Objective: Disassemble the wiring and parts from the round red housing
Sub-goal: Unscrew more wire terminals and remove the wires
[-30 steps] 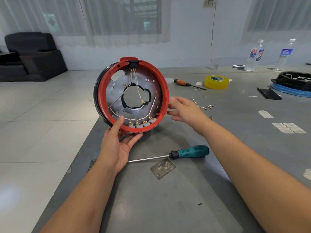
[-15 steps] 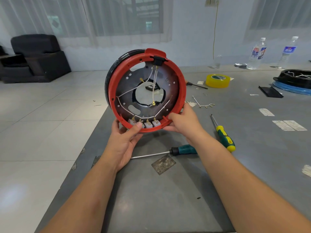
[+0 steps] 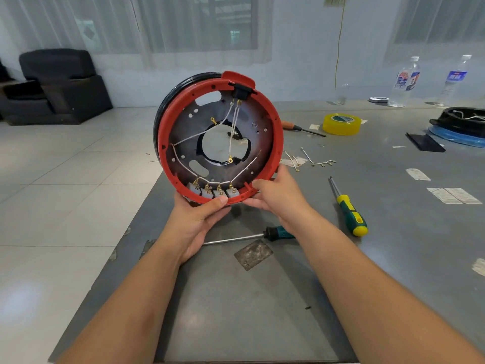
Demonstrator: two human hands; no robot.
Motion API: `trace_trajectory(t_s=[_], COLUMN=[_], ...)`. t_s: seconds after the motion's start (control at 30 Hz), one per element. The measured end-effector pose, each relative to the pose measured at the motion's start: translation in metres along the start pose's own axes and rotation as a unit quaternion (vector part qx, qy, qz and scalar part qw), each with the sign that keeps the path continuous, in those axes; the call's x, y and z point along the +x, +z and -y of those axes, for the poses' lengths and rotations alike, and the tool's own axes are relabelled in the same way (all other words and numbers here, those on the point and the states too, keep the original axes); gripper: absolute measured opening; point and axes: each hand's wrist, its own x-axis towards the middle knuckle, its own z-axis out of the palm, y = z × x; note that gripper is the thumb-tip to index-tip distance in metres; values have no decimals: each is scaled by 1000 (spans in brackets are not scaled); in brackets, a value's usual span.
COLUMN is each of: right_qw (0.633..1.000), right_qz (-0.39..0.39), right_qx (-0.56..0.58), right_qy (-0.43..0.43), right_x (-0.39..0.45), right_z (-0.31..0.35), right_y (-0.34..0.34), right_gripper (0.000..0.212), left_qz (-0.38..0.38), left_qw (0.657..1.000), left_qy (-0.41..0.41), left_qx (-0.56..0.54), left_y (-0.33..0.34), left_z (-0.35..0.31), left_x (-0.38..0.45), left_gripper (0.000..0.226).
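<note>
- Head view: the round red housing (image 3: 168,153) stands upright on edge above the near part of the grey table (image 3: 262,298), open face toward the camera.
- The left hand (image 3: 195,219) grips its bottom rim, thumb by the grey terminal blocks (image 3: 212,191).
- The right hand (image 3: 278,195) pinches the rim just beside them.
- Advice: keep one hand steadying the rim, then free the white wires (image 3: 231,130) at their brass lugs, not mid-length.
</note>
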Motion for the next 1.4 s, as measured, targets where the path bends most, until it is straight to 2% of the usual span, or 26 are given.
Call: trace_trajectory(t_s=[0.1, 0.17, 0.2, 0.27, 0.3, 0.4, 0.5, 0.63, 0.83, 1.0, 1.33, 1.4], right_qw=[999, 987, 968, 893, 859, 808, 789, 798, 789, 815, 858, 883], right_qz=[37, 59, 66, 73, 84, 177, 227, 246, 252, 208, 211, 207], right_qx=[-33, -147, -242, -435, -492, -549, -566, -547, -554, -529, -451, -406], right_qy=[1, -12, -32, -90, -116, -121, -80, -49, -77, -112, -123, -116], right_x=[0, 1, 2, 3, 3, -4, -9, -11, -16, -17, -17, -18], right_z=[4, 7, 8, 10, 12, 18, 17, 14, 9, 17, 27, 31], right_y=[-6, -15, -21, -33, -39, -58, -71, -84, -88, -90, -98, -100], right_gripper=[25, 22, 22, 28, 31, 40, 48, 54, 29, 25, 24, 25], left_qz=[-23, -22, -19, -24, -28, -32, -40, -44, -27, -44, -64, -64], left_qw=[999, 999, 999, 999, 999, 999, 999, 999, 1000, 998, 995, 996], left_qy=[0, 2, 3, 4, 4, 6, 5, 1, 5, 9, 9, 10], left_qx=[-24, -32, -33, -32, -31, -26, -20, -21, -12, -39, -70, -68], left_y=[0, 0, -1, -1, -1, -1, -1, -1, 0, 2, 3, 4], left_z=[0, 0, 0, 1, 0, 0, -1, -1, -4, -4, -8, -9], left_x=[1, 0, 1, 1, 2, 2, 2, 1, -2, -2, -4, -5], left_gripper=[87, 81, 78, 74, 74, 76, 76, 76, 71, 71, 68, 68])
